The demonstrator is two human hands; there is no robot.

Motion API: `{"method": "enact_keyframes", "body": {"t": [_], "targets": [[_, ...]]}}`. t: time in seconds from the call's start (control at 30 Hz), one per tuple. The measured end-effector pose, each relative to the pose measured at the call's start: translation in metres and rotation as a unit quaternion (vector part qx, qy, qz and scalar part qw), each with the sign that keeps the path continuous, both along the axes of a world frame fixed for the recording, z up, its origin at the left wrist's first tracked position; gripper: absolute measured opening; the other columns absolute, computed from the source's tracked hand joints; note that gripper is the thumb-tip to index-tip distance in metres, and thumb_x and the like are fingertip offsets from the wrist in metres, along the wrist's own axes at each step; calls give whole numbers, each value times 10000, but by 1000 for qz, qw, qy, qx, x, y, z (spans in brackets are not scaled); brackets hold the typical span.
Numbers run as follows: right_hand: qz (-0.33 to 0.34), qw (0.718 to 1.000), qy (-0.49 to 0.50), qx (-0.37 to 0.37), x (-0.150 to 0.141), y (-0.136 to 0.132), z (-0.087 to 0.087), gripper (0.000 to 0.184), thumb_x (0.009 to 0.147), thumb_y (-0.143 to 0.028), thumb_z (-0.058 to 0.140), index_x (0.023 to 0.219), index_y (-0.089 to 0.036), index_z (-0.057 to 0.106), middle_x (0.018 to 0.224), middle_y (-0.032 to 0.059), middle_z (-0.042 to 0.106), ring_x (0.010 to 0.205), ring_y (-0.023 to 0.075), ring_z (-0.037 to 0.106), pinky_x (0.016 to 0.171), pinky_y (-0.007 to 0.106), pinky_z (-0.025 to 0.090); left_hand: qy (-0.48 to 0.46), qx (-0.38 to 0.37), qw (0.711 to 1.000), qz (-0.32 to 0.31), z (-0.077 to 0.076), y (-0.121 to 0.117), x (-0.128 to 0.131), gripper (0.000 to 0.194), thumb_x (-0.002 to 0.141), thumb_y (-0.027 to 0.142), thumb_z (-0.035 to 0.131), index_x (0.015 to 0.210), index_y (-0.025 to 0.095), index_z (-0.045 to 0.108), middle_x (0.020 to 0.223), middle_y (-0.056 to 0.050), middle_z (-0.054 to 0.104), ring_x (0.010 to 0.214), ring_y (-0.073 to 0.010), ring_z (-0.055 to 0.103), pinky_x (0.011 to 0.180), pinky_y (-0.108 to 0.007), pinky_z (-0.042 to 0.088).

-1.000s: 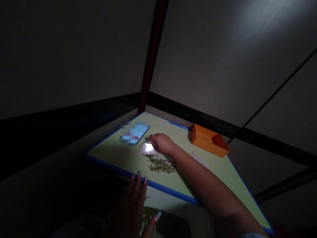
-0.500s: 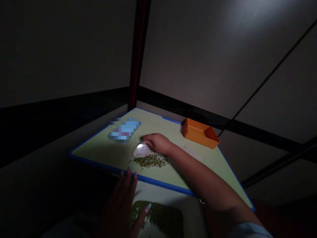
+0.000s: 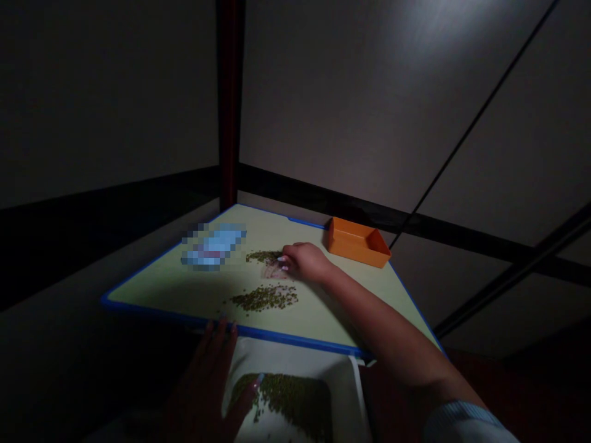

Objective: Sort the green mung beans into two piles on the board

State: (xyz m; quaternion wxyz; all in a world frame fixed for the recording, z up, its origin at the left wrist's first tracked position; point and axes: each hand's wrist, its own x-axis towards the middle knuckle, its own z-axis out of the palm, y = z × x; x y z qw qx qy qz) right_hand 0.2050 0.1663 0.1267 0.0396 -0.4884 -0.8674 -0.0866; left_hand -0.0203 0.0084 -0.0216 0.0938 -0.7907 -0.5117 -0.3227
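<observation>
Behind and before the translucent piece (image 3: 273,272), greenish grains (image 3: 265,299), right grip (image 3: 305,261) pinched on it, left grip (image 3: 215,366) unclear.

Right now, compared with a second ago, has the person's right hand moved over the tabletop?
Yes: the right hand has shifted rightward over the tabletop, closer to the orange tray on its far side.

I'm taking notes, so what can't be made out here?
Head view:
Pale-blue rectangular object: face hidden by pixelation.
Bare left hand: back lost in darkness.
Translucent round-edged piece: right end hidden by right hand.
White rectangular tub: near end cut off by bottom edge.
</observation>
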Motion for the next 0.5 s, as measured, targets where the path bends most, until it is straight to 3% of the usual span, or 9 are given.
{"method": "enact_keyframes", "body": {"t": [0.27,0.5], "targets": [[-92,995,-38,2,14,-17,-6,265,903,-367,472,1052,-201,615,961,98,692,835,209,635,664,269,367,6,-36,999,-11,-3,2,-4,868,801,537,513,1486,200,101,1573,-122,189,1420,-329,232,1065,-484,398],[-75,996,-19,-35,14,-23,-7,299,945,-363,396,1041,-199,629,982,105,708,861,200,643,679,265,371,21,-69,997,-5,2,1,-6,839,815,537,497,1486,219,106,1570,-107,204,1421,-315,230,1069,-482,397]]}}
